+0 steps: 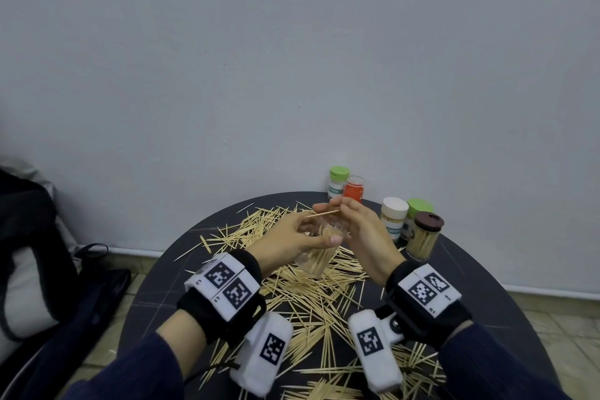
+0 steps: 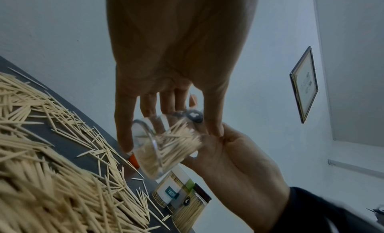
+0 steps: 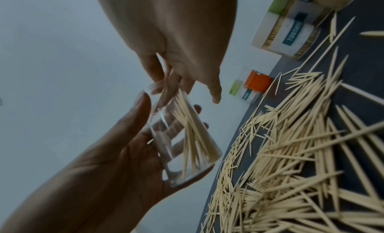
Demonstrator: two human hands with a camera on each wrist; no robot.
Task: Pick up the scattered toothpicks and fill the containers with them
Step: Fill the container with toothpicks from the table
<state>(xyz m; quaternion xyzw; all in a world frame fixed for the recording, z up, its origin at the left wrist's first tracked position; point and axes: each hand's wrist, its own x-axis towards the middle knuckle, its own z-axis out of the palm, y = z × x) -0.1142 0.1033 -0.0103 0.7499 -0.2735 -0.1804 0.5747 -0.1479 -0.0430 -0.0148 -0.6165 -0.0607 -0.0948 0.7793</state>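
The left hand grips a clear container part-filled with toothpicks, held above the tabletop. The right hand pinches one toothpick over its mouth.

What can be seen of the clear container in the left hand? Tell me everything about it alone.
The clear container is a small transparent cylinder, plastic or glass by its look, open at the top with no lid. It is partly filled with toothpicks standing loosely inside. The left hand grips it, tilted, above the scattered toothpicks on the dark table. The right hand is close against it near the mouth, pinching a single toothpick.
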